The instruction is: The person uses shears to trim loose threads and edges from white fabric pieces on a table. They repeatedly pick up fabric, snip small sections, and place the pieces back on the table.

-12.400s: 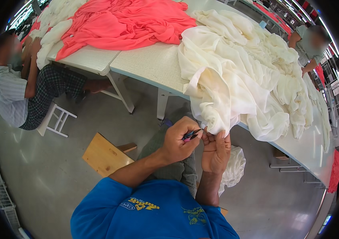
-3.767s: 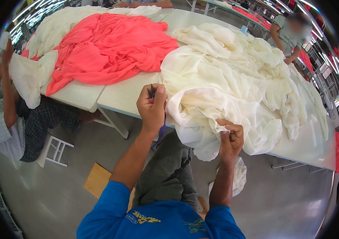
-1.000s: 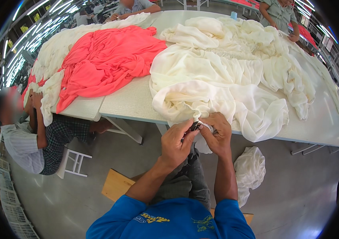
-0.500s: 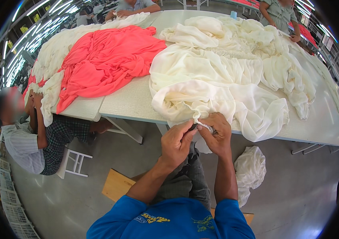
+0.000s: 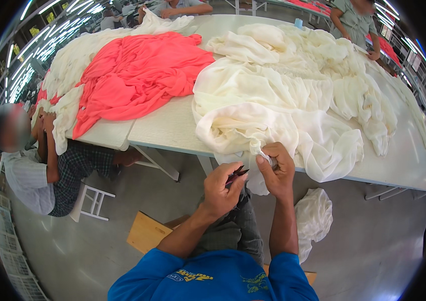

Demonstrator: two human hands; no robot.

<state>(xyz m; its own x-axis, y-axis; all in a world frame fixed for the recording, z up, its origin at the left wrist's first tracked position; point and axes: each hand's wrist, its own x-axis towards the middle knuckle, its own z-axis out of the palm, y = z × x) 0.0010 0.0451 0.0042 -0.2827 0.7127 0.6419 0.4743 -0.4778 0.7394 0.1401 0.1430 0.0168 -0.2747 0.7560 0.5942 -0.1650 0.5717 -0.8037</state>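
Gripping dark snips [image 5: 236,174], left hand [image 5: 221,189] angles inward (slightly lower); right hand [image 5: 278,171] pinches cream cloth [image 5: 260,123].

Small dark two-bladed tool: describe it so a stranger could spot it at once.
Find the long whitish table, where sheer cream fabric hangs over the near edge. Below that edge, the camera wearer's left hand holds the small dark two-bladed tool. Its dark, pointed shape stands out from the soft, pale fabric alongside.
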